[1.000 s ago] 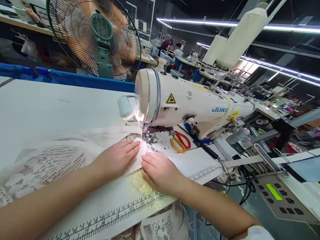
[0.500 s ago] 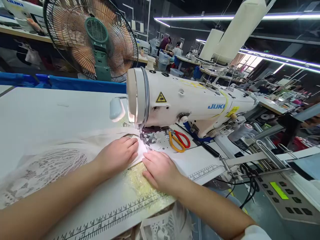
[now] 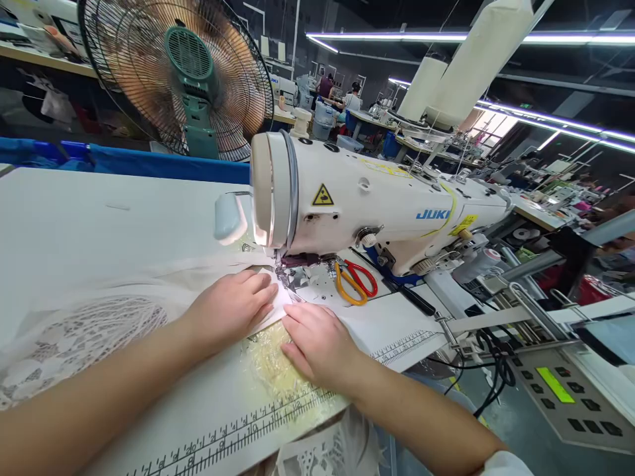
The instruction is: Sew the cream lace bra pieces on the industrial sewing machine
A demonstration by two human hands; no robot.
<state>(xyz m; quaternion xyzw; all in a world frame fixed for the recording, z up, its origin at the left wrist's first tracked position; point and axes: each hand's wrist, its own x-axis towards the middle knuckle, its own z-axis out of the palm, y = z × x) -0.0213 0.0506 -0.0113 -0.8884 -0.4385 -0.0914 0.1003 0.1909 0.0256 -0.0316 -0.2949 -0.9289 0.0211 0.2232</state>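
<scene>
Pale, sheer fabric (image 3: pixel 193 281) with a lace section (image 3: pixel 106 330) spreads over the left of the table, and its edge runs under the sewing machine's presser foot (image 3: pixel 282 272). My left hand (image 3: pixel 235 304) lies on the fabric left of the foot, palm down, its fingers flat and close together. Just in front of the foot, my right hand (image 3: pixel 320 344) touches a white piece of cloth (image 3: pixel 268 316) with its fingertips; its thumb stands apart from the index finger. Whatever is under both palms is hidden. The white sewing machine (image 3: pixel 342 198) stands directly beyond the hands.
Scissors (image 3: pixel 357 281) with orange and red handles lie right of the needle, near a black-handled tool (image 3: pixel 417 299). A yellowish taped patch (image 3: pixel 272 363) and a printed ruler (image 3: pixel 248 430) mark the table front. A fan (image 3: pixel 193 73) stands behind; a control panel (image 3: pixel 570 396) sits right.
The view has shifted slightly. Both hands stay almost in place beside the presser foot, and the lace on the left appears a little farther left.
</scene>
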